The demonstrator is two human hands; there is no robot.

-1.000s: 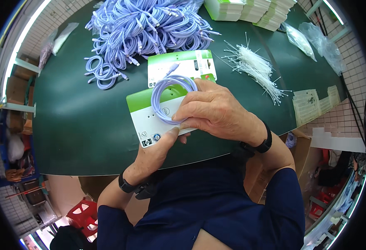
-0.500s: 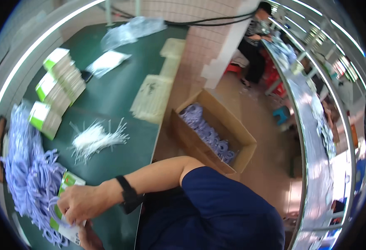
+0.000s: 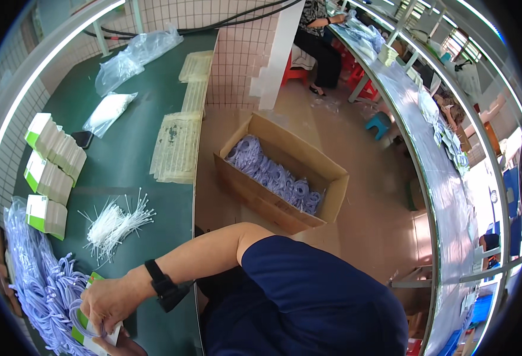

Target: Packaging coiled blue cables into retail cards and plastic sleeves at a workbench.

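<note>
We see our right hand [image 3: 111, 302] at the lower left of the view, fingers curled down over a green-and-white card [image 3: 89, 329] with a loop of pale purple cable [image 3: 77, 308] pressed against it, so the hand is grasping the card and cable together on the green table [image 3: 136, 154]. A black wristband [image 3: 161, 285] sits on that wrist. Our left hand [image 3: 127, 346] shows only as a sliver at the bottom edge, just under the card, and we cannot tell whether it is clenched or loose. Beside the card, to the left, lies a big heap of the same purple cables [image 3: 29, 279]. Further up the table a scatter of white cable ties [image 3: 115, 224] lies near three stacks of white-and-green cards [image 3: 50, 172], standing in a row along the left edge. Beyond them rest a stack of clear flat trays [image 3: 178, 145], a small white filled bag [image 3: 108, 110] and a crumpled clear plastic bag [image 3: 136, 53]. On the floor to the right of the table stands an open cardboard box [image 3: 326, 199] with coiled purple cables [image 3: 273, 175] lying in it. At the far top another person [image 3: 314, 35] sits at a long bench [image 3: 433, 148].
</note>
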